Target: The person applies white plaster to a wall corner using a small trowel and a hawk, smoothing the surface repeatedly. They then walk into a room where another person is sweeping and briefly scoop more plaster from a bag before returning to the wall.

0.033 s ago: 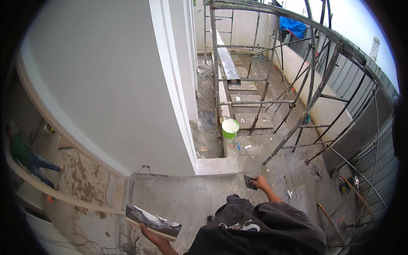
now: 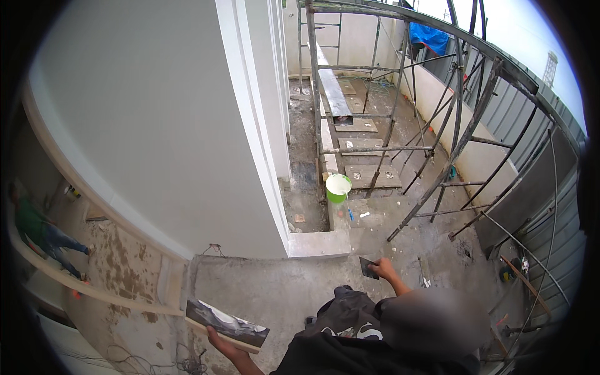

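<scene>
Low on the left, my left hand [image 2: 226, 345] is closed around the edge of a long rectangular plaster board [image 2: 253, 335], tilted, its dark face smeared with white putty [image 2: 215, 316]. My right hand [image 2: 386, 270] reaches forward at centre right, fingers closed on a dark flat-bladed putty knife [image 2: 367, 267], held over the concrete floor and apart from the wall. How the fingers sit on the knife's handle is partly hidden. Ahead stands a green bucket [image 2: 337, 195] with whitish contents, beside the low concrete ledge [image 2: 320, 244].
A tall pale wall [image 2: 156, 125] with white trim rises at the left. Metal scaffolding [image 2: 406, 149] fills the right. Small blue and white items lie near the bucket. Wires [image 2: 134, 359] lie at lower left, where a person in green [image 2: 40, 228] stands behind a rail.
</scene>
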### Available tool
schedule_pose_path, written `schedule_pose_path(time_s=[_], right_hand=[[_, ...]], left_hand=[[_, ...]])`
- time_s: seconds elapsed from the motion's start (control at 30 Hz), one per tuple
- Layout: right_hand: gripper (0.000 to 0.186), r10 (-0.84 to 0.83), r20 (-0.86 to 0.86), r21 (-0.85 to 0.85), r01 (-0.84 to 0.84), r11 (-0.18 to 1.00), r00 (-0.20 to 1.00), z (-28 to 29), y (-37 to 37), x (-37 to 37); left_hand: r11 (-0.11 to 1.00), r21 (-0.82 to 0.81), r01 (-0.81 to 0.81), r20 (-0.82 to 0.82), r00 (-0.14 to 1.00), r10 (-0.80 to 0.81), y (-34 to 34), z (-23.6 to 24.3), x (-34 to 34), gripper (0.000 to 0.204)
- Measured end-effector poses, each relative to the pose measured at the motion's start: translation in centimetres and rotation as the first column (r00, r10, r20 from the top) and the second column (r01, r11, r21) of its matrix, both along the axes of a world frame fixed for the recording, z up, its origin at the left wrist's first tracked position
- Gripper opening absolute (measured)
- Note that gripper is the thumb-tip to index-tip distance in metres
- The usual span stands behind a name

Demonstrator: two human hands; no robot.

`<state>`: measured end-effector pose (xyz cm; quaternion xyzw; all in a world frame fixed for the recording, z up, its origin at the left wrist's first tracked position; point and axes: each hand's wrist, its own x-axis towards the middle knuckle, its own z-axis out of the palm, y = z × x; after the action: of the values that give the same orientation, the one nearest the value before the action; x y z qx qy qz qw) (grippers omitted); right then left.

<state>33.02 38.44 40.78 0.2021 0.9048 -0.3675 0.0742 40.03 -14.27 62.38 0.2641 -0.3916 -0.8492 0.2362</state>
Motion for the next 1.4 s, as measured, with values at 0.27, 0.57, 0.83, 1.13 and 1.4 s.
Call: schedule_pose_path(time_s=[0.27,0.57,0.83,1.13,1.4], right_hand=[[0.041,-0.19,0.001,0.065,0.189,0.98,0.982,-4.5,1.8,8.2],[0.039,-0.044,0.431,0.133,-0.016,0.991,0.901,-13.8,3.9,14.8],[0.036,0.327,0.373,0.005,-0.354,0.935,0.869,-13.9,-3.4,3.5],[0.033,0.63,0.05,-0.076,-0.626,0.776,0.775,-8.2,-24.2,-8.6],[0.038,0.82,0.189,0.032,-0.838,0.545,0.54,-7.8,-40.9,-11.7]], left_hand=[[0.999,-0.033,0.034,0.17,0.985,-0.028,2.8,-1.0,-3.2,0.049],[0.978,0.016,0.208,0.199,0.958,-0.207,2.6,-1.1,-1.3,0.039],[0.991,-0.076,-0.113,0.258,0.958,0.129,-3.3,0.2,6.9,0.034],[0.786,-0.021,-0.617,0.188,0.77,0.61,-11.9,-0.9,16.2,0.038],[0.623,-0.048,-0.781,0.294,0.585,0.756,-23.6,-1.3,17.9,0.046]])
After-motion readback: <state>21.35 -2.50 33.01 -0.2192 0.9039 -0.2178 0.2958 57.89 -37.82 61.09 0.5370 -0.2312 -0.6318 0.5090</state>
